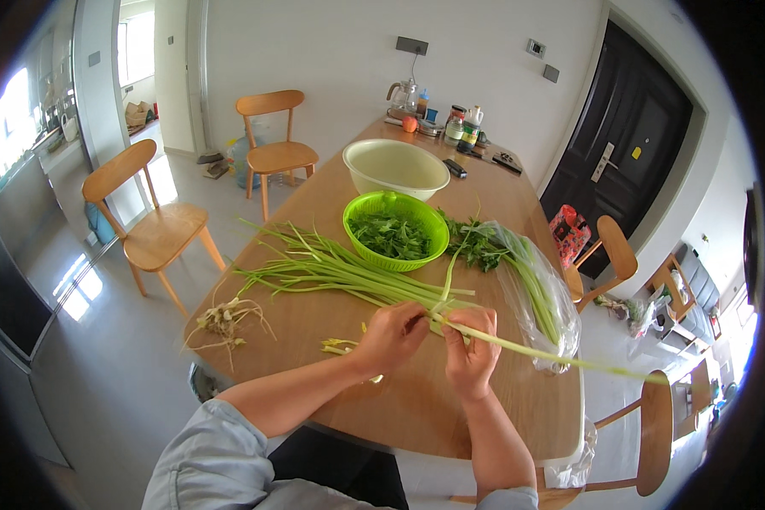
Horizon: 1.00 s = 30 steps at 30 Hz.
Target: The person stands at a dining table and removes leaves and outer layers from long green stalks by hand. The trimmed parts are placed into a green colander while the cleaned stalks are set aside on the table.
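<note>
My right hand [473, 350] grips a pale green celery stalk [535, 352], whose long end points to the right past the table's edge. Close beside it, my left hand [392, 338] pinches the same stalk where a thin side stem rises. Behind my hands a bundle of leafless celery stalks [338, 264] lies across the wooden table [382, 408]. Torn green leaves [392, 236] fill the bottom of a bright green plastic basket [432, 245]. To the right, more leafy celery [532, 287] rests partly inside a clear plastic bag [564, 319].
A pile of roots [226, 319] sits at the table's left corner, and small yellowish scraps [338, 347] lie by my left forearm. Behind the basket stands a cream basin [395, 166]. Jars [456, 127] and a glass kettle [407, 95] line the far end. Wooden chairs [159, 233] surround the table.
</note>
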Each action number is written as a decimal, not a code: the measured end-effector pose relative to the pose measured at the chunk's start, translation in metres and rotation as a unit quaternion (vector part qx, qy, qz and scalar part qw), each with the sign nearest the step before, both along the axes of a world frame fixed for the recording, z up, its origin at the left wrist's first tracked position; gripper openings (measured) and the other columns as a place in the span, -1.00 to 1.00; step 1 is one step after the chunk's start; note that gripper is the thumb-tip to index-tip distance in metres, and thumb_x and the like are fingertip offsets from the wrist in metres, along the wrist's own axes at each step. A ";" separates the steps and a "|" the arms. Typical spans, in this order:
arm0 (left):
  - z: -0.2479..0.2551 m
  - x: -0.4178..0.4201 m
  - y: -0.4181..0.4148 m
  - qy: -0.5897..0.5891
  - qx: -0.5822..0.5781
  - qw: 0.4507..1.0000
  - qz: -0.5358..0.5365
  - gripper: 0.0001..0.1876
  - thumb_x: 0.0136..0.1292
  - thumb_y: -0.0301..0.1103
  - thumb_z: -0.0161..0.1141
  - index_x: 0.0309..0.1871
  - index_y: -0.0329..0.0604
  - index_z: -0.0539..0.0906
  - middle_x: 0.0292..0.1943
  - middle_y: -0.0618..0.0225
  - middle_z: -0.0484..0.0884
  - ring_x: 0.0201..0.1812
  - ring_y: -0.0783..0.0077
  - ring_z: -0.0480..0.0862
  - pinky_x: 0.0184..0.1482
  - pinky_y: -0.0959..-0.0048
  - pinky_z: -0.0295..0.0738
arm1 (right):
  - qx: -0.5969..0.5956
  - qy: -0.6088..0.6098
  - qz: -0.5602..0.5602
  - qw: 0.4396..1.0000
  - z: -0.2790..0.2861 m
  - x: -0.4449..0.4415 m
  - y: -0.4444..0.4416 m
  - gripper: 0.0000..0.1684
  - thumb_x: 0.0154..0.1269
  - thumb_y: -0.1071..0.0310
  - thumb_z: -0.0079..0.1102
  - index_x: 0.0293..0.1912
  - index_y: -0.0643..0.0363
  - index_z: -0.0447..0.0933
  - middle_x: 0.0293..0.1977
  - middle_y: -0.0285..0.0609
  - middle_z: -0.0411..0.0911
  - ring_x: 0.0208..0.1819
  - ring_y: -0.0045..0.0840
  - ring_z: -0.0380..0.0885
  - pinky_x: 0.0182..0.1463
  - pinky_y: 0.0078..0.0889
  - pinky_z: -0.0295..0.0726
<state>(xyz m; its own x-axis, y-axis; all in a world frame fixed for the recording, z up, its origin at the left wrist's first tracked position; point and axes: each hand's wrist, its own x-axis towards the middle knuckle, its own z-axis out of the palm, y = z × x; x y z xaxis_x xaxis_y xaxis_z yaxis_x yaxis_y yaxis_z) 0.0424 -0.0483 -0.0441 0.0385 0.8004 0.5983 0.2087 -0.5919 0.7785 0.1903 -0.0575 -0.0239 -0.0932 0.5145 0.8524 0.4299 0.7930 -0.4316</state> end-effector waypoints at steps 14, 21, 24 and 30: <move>0.007 -0.008 -0.001 -0.131 -0.205 0.957 -0.156 -0.82 0.38 -0.35 0.01 -0.28 -0.26 0.54 -0.51 0.49 0.47 -0.44 0.67 0.44 -0.38 0.61 0.33 | -0.018 0.049 0.052 0.997 -0.013 0.001 0.002 -0.87 0.27 0.55 0.18 -0.20 0.22 0.45 -0.22 -0.18 0.49 -0.27 -0.62 0.43 -0.19 -0.60 0.44; 0.013 -0.010 -0.004 -0.107 -0.199 0.958 -0.178 -0.80 0.40 -0.31 -0.01 -0.24 -0.25 0.54 -0.46 0.48 0.49 -0.38 0.67 0.45 -0.33 0.61 0.33 | -0.164 0.251 0.166 0.939 -0.003 -0.003 -0.003 -0.83 0.32 0.60 0.09 -0.12 0.21 0.41 -0.20 -0.27 0.47 -0.19 -0.66 0.42 -0.07 -0.65 0.38; 0.017 -0.011 -0.005 -0.069 -0.204 0.961 -0.175 -0.80 0.40 -0.31 -0.01 -0.24 -0.26 0.53 -0.44 0.46 0.50 -0.36 0.65 0.46 -0.29 0.60 0.35 | -0.196 0.276 0.170 0.925 0.000 -0.001 -0.004 -0.85 0.33 0.58 0.09 -0.12 0.21 0.41 -0.23 -0.29 0.47 -0.20 -0.69 0.40 -0.08 -0.66 0.37; 0.001 -0.011 0.003 -0.112 -0.197 0.956 -0.184 -0.80 0.41 -0.35 -0.04 -0.27 -0.27 0.51 -0.45 0.44 0.50 -0.35 0.63 0.47 -0.24 0.57 0.38 | -0.264 0.444 0.159 0.842 0.014 0.005 0.003 -0.93 0.39 0.49 0.03 -0.14 0.19 0.41 -0.28 -0.30 0.45 -0.29 -0.68 0.35 -0.13 -0.60 0.36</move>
